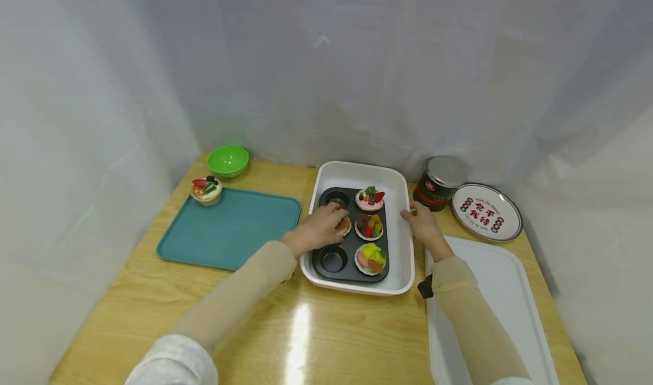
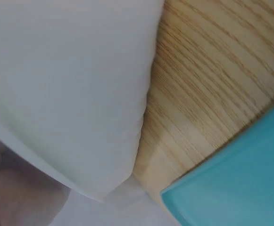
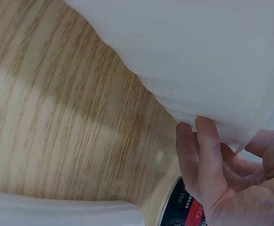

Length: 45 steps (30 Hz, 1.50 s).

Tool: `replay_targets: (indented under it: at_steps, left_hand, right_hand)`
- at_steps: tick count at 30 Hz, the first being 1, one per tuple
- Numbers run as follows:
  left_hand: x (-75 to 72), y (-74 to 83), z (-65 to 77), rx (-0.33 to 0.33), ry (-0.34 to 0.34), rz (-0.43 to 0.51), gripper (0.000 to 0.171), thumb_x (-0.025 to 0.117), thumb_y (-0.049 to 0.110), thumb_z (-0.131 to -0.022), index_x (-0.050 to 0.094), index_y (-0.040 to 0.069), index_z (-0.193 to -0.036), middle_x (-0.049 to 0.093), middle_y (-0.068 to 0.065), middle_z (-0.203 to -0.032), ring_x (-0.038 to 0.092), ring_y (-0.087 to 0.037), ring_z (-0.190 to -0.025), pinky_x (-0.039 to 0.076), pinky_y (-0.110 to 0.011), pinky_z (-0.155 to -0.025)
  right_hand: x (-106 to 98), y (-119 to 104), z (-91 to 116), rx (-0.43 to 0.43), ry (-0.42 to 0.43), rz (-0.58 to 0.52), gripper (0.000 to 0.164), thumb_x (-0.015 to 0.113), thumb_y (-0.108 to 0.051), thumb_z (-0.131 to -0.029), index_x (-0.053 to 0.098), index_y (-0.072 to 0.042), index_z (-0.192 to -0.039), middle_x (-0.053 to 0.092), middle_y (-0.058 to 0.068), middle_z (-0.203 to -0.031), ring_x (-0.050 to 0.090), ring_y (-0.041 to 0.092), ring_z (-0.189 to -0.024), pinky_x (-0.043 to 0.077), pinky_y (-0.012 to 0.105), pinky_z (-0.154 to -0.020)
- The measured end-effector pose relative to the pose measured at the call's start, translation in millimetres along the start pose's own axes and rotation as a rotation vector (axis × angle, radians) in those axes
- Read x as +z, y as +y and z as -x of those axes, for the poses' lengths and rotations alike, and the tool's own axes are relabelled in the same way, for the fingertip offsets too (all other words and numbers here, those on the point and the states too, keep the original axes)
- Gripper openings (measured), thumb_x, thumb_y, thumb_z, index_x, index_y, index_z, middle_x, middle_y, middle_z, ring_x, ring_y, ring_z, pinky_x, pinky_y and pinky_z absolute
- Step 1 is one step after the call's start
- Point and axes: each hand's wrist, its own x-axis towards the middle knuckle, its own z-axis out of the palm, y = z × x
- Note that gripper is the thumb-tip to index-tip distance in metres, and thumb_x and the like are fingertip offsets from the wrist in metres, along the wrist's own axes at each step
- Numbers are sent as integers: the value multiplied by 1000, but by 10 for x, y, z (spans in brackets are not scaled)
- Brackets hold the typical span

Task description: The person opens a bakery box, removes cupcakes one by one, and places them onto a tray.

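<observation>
- On my head feed, the person's left hand (image 1: 317, 227) reached over the white bin (image 1: 402, 254) and grasped a small tart (image 1: 345, 226) with a reddish-brown top, its fingers bent around it.
- That tart was at the middle left cup of the black muffin pan (image 1: 351, 275); I could not tell whether it sat fully down (the fingers hid much of it from me).
- I saw the right hand (image 1: 423, 223) gripping the bin's right side; the right wrist feed showed fingers against the outer wall and the thumb by the rim.
- The pan lay inside the bin, and three more tarts filled its right column: a strawberry-topped tart (image 1: 369, 198) far, a brown-and-yellow tart (image 1: 369, 227) in the middle, a yellow-topped tart (image 1: 370, 259) near.
- To the left I had a teal tray (image 1: 229, 226), with a fruit tart (image 1: 206, 191) at its far left corner and a green bowl (image 1: 228, 161) just behind.
- To the right, a dark can (image 1: 440, 183) stood near the right hand, beside a printed plate (image 1: 487, 212); a white tray (image 1: 492, 294) lay nearer me.
- Everything rested on a wooden table (image 1: 255, 339).
</observation>
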Motion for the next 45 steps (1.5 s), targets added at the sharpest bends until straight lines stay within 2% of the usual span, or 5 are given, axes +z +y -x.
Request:
replay_targets:
  at_steps: [8, 15, 28, 38, 45]
  left_hand:
    - [12, -7, 4, 36, 49, -62, 58, 77, 23, -96, 57, 15, -149, 57, -17, -137, 58, -29, -117, 54, -44, -97]
    - [20, -15, -4, 39, 68, -47, 56, 80, 22, -93, 60, 14, -144, 59, -16, -130, 58, -29, -111, 54, -43, -94]
    - [15, -20, -16, 18, 77, -37, 58, 80, 23, -93, 59, 13, -145, 60, -19, -136, 61, -33, -118, 56, -46, -100]
    - [2, -28, -13, 25, 77, 29, 55, 78, 21, -93, 60, 11, -144, 59, -19, -136, 62, -29, -112, 57, -42, -94]
    - [-24, -63, -17, 21, 94, 111, 56, 78, 23, -94, 59, 10, -145, 58, -19, -142, 63, -30, -117, 56, -44, -99]
  right_hand:
    - [-1, 13, -3, -7, 7, 9, 47, 48, -19, -112, 46, 8, -150, 60, 35, -136, 66, 43, -116, 57, 36, -83]
    - [-4, 4, 17, 2, -2, 16, 48, 47, -21, -112, 45, 7, -150, 59, 35, -139, 66, 43, -117, 58, 37, -85]
    - [4, 17, -12, -8, -4, 35, 50, 47, -21, -112, 42, 7, -154, 58, 36, -140, 64, 44, -120, 58, 41, -90]
    - [5, 12, 2, 15, -4, 50, 50, 46, -22, -113, 42, 5, -155, 57, 34, -143, 62, 45, -124, 57, 48, -99]
    - [11, 9, 1, 10, -7, 56, 51, 45, -23, -113, 40, 6, -155, 55, 34, -145, 61, 45, -126, 55, 52, -102]
